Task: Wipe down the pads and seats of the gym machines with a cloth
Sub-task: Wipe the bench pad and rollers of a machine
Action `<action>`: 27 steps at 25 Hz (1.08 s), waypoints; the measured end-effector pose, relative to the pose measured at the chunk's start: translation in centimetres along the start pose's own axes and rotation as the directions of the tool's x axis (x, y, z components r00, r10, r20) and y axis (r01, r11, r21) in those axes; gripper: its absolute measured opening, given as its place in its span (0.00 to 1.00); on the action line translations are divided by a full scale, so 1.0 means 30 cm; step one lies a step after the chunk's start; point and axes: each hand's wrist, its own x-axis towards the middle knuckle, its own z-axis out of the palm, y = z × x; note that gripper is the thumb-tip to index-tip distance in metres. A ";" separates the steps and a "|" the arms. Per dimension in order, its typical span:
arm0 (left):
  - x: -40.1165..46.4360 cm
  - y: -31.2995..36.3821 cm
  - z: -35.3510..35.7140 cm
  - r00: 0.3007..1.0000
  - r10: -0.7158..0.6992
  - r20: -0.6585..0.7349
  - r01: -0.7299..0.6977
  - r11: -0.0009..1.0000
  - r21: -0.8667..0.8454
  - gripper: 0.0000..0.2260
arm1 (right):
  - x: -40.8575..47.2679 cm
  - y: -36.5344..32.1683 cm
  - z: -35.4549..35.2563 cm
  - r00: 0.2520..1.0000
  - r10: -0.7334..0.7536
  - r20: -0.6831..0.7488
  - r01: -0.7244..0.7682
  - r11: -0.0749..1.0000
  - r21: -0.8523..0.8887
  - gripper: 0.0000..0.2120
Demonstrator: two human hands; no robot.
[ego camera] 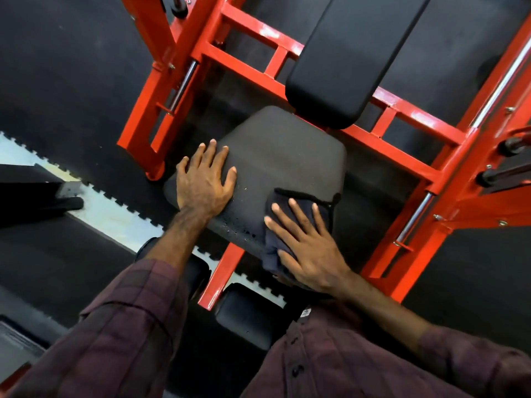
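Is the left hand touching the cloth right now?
Apart. The head view shows the left hand flat on the bare seat pad, with a strip of open pad between it and the dark cloth under the right hand.

Gym: red machine frame (250, 57), padded seat (287, 156)

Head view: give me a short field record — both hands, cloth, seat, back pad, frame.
left hand: flat on the seat, fingers straight, holding nothing
right hand: fingers spread, pressing the cloth onto the seat's near right corner
cloth: dark, bunched, partly hanging over the seat's front edge
seat: dark pad, small droplets near its front edge
back pad: black, beyond the seat, untouched
frame: red steel tubing
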 end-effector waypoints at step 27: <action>0.000 0.006 -0.009 0.999 -0.035 -0.027 0.034 0.999 -0.020 0.26 | 0.170 0.107 -0.021 0.820 0.552 0.152 -0.572 0.780 0.253 0.31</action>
